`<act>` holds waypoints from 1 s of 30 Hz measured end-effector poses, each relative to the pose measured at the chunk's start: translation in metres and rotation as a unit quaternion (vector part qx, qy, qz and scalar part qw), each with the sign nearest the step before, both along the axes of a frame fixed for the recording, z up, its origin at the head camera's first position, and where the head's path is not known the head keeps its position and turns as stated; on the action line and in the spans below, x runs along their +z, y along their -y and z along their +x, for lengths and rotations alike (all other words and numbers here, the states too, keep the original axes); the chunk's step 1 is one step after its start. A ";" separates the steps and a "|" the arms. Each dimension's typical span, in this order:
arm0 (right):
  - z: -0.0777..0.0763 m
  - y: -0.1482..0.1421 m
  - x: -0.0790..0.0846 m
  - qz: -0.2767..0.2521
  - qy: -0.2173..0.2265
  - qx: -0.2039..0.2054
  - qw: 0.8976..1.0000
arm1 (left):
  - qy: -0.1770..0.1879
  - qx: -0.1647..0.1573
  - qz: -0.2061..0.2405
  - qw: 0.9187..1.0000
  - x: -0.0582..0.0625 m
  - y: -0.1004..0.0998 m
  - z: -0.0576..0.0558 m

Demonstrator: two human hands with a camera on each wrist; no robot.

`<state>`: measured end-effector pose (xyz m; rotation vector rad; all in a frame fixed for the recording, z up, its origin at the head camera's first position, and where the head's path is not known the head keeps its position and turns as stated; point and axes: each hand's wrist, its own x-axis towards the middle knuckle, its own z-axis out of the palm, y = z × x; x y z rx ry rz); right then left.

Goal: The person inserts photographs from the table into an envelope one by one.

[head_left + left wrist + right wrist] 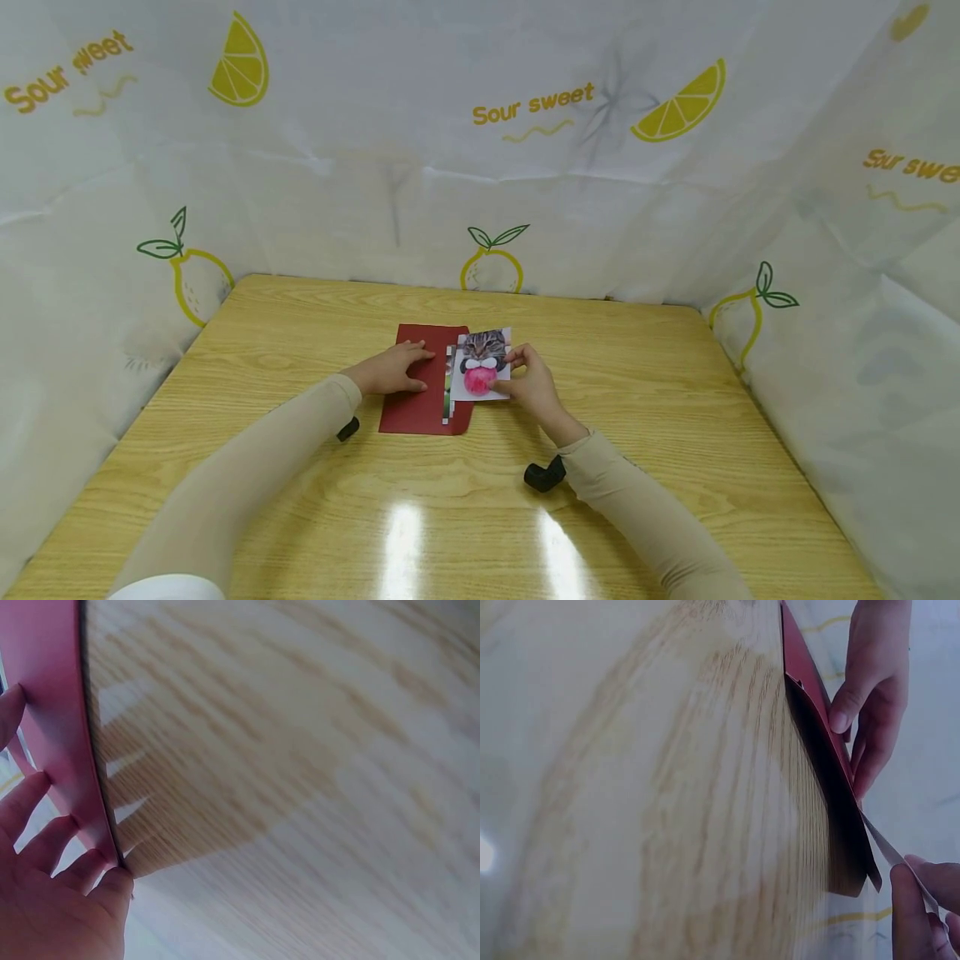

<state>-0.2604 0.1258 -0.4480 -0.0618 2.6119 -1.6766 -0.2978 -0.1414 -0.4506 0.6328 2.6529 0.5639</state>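
A red paper envelope (412, 415) lies flat on the wooden table. My left hand (388, 369) rests on its left part with the fingers spread, and in the left wrist view the fingertips (46, 780) touch the red surface. Between thumb and fingers, my right hand (536, 390) pinches the right edge of a photo card (480, 367) showing a tabby cat and a pink ball. That card overlaps the envelope's right side; the right wrist view shows it tilted, edge-on. Other photo cards (447, 392) peek out beneath it, mostly hidden.
The light wooden table (637, 375) extends around the envelope. White cloth (360, 208) printed with lemons hangs behind and at both sides. A black curved piece (546, 475) sits by the right wrist, and another (348, 429) by the left.
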 end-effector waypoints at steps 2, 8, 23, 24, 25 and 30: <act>0.001 0.000 0.000 0.000 0.000 0.002 1.000 | -0.001 -0.001 0.000 1.000 0.000 0.000 0.000; 0.002 0.000 0.001 0.000 0.008 0.003 1.000 | -0.002 -0.003 -0.002 1.000 0.001 0.000 0.001; 0.003 0.002 -0.004 -0.012 0.048 0.003 0.999 | -0.001 -0.006 0.012 1.000 0.004 0.001 0.004; 0.004 0.002 -0.004 -0.011 0.050 0.003 0.999 | -0.001 -0.008 0.014 1.000 0.005 0.001 0.005; 0.004 0.003 -0.004 -0.010 0.051 0.003 0.999 | 0.000 -0.009 0.015 1.000 0.006 0.001 0.005; 0.006 0.004 -0.005 -0.011 0.054 0.008 0.998 | 0.006 -0.003 0.013 1.000 0.005 0.000 0.004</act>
